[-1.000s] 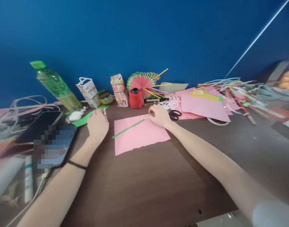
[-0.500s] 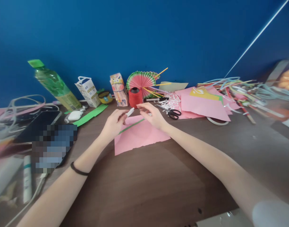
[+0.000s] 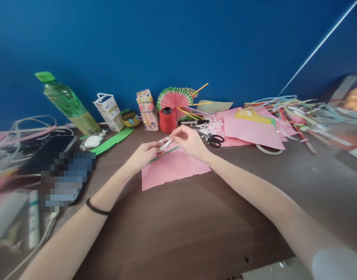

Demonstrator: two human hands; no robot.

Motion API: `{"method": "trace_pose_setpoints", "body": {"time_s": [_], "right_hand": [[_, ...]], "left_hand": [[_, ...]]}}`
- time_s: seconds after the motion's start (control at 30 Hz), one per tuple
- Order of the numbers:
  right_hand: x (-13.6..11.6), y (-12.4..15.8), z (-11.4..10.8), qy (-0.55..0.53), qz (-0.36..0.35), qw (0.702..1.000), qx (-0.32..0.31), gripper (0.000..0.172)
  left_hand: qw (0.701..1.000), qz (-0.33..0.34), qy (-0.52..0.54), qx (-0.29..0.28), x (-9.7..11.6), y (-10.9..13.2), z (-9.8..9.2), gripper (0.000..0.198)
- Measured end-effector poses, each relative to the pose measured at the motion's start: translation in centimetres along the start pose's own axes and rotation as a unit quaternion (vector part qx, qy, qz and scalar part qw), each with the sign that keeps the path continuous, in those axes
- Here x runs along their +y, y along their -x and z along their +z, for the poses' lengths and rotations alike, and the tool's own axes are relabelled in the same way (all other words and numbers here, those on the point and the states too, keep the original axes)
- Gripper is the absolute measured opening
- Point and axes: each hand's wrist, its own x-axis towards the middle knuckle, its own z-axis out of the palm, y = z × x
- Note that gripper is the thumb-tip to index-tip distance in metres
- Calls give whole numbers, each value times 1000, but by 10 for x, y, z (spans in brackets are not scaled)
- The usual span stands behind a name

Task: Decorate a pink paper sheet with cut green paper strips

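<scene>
My left hand [image 3: 144,156] is closed around a small white piece with red print [image 3: 165,144]; its exact kind is too small to make out. At the far end of that piece, the fingertips of my right hand [image 3: 191,143] are pinched together on it. Both hands are above a sheet of pink paper [image 3: 174,169] that lies on the brown table. A thin green strip [image 3: 171,150] runs across the sheet, partly hidden by my fingers.
Behind the hands stand a red spool [image 3: 168,121], a paper fan [image 3: 175,99] and a decorated carton [image 3: 147,111]. Black scissors [image 3: 215,140] and more pink paper [image 3: 251,134] lie to the right. A green bottle [image 3: 69,103] and a phone [image 3: 70,179] are on the left.
My right hand has moved in, and its fingers have closed on the white piece. My left hand has tilted, and red print now shows on the piece.
</scene>
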Motion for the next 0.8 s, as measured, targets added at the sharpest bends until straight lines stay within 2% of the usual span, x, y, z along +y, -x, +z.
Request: {"method": "trace_pose_setpoints", "body": {"time_s": [0.13,0.23,0.4,0.57,0.8], "right_hand": [[-3,-1,-1,21,7,999,34,10],[-3,-1,-1,18,21,999,47,14],[2,0,1,-33,33,998,30,16],[8,0,1,-8,15,1000,18,17],[6,-1,0,-30,36,999,7,25]], "left_hand": [[1000,9,7,-17,-2,-2,-6,26],[999,21,15,-28,-5,-3,-10,27],[999,32,23,-29,-9,-5,-14,27],[999,23,27,-16,-7,-4,-13,23],[999,29,24,-34,-8,-4,-18,28]]}}
